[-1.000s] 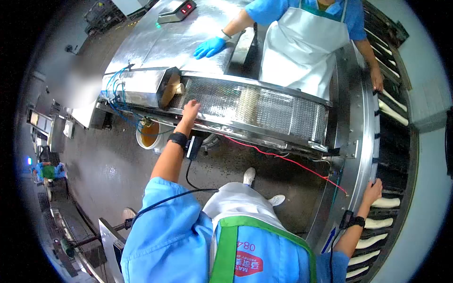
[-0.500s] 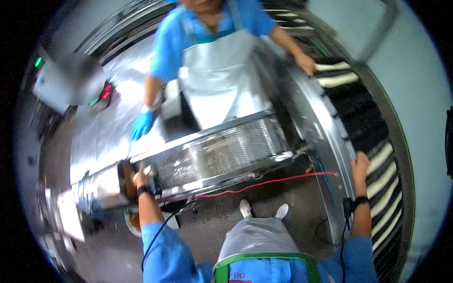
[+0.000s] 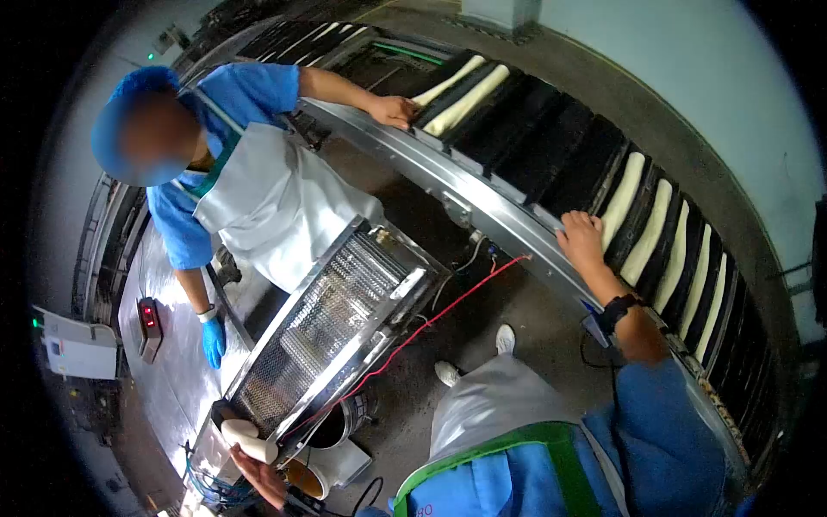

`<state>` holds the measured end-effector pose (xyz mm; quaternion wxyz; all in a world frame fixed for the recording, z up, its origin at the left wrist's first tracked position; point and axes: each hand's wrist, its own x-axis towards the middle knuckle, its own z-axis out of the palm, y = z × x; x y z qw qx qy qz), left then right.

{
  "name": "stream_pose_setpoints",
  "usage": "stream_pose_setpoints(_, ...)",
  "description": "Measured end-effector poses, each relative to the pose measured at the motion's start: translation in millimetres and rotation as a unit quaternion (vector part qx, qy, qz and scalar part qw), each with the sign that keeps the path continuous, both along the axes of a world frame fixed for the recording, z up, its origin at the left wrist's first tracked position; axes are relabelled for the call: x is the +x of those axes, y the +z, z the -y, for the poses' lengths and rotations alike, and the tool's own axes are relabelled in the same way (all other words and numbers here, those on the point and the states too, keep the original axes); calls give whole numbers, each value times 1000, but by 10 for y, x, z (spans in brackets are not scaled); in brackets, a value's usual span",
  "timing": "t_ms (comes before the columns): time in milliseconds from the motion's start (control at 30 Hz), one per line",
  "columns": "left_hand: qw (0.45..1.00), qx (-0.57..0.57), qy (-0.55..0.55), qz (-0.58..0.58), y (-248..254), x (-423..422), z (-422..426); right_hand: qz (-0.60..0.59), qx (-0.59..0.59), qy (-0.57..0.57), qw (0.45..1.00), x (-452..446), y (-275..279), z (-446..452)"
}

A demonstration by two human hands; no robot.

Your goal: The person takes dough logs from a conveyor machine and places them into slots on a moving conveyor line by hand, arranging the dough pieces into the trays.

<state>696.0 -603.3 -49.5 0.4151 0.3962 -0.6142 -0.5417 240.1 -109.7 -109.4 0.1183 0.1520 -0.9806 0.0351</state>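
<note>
Two pale, smooth pieces of dough (image 3: 250, 443) sit together at the lower end of a metal mesh belt (image 3: 332, 306). My left hand (image 3: 259, 476) is right beside them, fingers stretched along the near piece; whether they bear on it I cannot tell. At the edge of the curved conveyor, my right hand (image 3: 583, 240) lies palm down on the rim of a black tray (image 3: 575, 168), fingers loosely bent and nothing visible in them. Just past its fingertips a long dough strip (image 3: 624, 200) rests in a groove.
A co-worker (image 3: 276, 189) stands across the belt, one bare hand (image 3: 394, 112) beside other dough strips (image 3: 465, 101), one blue-gloved hand (image 3: 214, 342) over the steel table (image 3: 177, 379). A red cord (image 3: 413, 339) runs from belt to conveyor. Buckets (image 3: 338, 424) stand below.
The view has swung towards the conveyor, so the co-worker and mesh belt sit further left. My left hand stays by the belt's end, where two dough pieces now show; my right stays along the conveyor edge.
</note>
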Motion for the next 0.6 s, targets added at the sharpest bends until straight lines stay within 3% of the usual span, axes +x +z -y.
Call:
stream_pose_setpoints(167, 984, 136, -101, -50, 656, -1123, -516, 33, -19, 38, 999, -17, 61, -124)
stream_pose_setpoints(233, 969, 168, -171, -67, 876, -1652, -840, -9, -27, 36, 999, -55, 13, -167)
stream_pose_setpoints(333, 938, 200, -257, -118, 1266, -2609, -1721, -19, -68, 70, 995, -84, -37, -258)
stream_pose_setpoints(367, 924, 198, -318, -72, 1346, -2968, -1940, -19, -61, 70, 996, -94, -56, -269)
stream_pose_setpoints(400, 884, 212, -412, -54, 1373, -3282, -2109, -33, -71, 80, 994, -94, -65, -298)
stream_pose_setpoints(433, 877, 245, -410, -46, 1459, -3581, -2453, -47, -81, 90, 992, -85, -76, -325)
stream_pose_setpoints(467, 821, 239, -513, -69, 1391, -3901, -2627, -5, -92, 91, 992, -96, -91, -343)
stream_pose_setpoints(500, 795, 233, -557, -52, 1432, -4163, -2888, -43, -119, 95, 987, -83, -137, -352)
stream_pose_setpoints(600, 653, 234, -720, 11, 888, -5028, -3326, 21, -75, 80, 994, -58, -6, -352)
